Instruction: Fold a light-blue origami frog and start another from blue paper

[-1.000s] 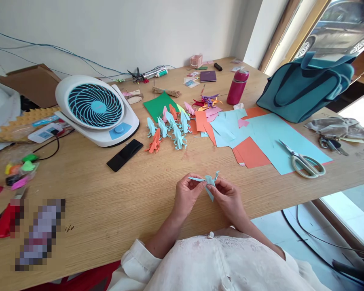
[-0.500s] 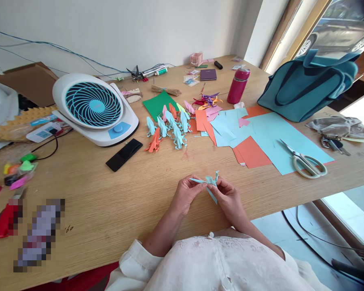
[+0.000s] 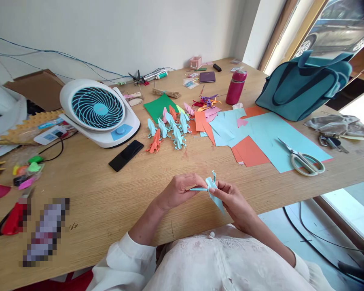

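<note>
Above the table's near edge, both hands are at one light blue folded paper figure (image 3: 214, 193) with narrow strips sticking out of it. My right hand (image 3: 235, 201) pinches its body between thumb and fingers. My left hand (image 3: 182, 189) comes in from the left, its fingers closed on a thin pointed strip of the same paper. A curled strip stands up at the top of the figure. Farther back sits a group of finished-looking folded paper figures (image 3: 176, 135), mostly light blue, with some orange and pink.
Scissors (image 3: 305, 159) lie on light blue sheets (image 3: 279, 141) at the right, beside orange paper (image 3: 252, 152). A black phone (image 3: 126, 155) and a white fan (image 3: 100, 111) are at the left. Behind stand a red bottle (image 3: 235, 87) and a teal bag (image 3: 303, 87).
My left hand has turned, its back now higher and its wrist farther left. The paper figure has tilted in my right hand, showing more of its flat side. The view has shifted slightly.
</note>
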`<state>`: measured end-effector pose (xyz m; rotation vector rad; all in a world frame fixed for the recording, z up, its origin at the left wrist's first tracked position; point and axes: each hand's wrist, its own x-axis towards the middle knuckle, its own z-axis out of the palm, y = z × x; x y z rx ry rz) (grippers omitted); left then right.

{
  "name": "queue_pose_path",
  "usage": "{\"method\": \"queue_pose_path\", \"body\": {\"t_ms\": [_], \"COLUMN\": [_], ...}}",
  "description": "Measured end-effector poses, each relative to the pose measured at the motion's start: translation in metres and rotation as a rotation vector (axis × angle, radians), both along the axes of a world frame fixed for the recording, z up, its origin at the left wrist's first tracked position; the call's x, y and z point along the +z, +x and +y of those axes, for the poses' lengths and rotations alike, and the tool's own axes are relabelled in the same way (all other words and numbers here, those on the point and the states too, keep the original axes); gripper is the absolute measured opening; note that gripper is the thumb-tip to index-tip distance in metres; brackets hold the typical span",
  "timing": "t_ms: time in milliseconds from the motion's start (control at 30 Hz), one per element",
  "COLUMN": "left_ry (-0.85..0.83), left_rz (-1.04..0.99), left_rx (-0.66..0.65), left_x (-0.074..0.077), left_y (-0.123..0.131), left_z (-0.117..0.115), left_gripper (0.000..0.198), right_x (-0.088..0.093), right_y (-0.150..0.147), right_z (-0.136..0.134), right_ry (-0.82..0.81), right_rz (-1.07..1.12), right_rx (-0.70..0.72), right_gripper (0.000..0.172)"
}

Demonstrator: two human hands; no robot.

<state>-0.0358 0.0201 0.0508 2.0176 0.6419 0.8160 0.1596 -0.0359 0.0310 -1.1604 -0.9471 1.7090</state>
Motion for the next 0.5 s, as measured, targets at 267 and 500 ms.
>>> {"method": "queue_pose_path", "body": {"t_ms": [267,500], "left_ry": [0.293,0.362], "left_rz": [0.237,0.276], "left_rx": [-0.21,-0.183], "left_x": [0.031,0.027], "left_y": [-0.004,-0.005], "left_z": [0.017,0.016], "left_gripper": [0.025,0.025], "right_x": [0.005,0.003], "right_y": [0.004,0.004], "right_z": [-0.002,-0.001], "right_ry": [-0.09,-0.105], "right_rz": [0.043,0.033], "right_rx": [-0.015,-0.022], "right_gripper": [0.037,0.042]}}
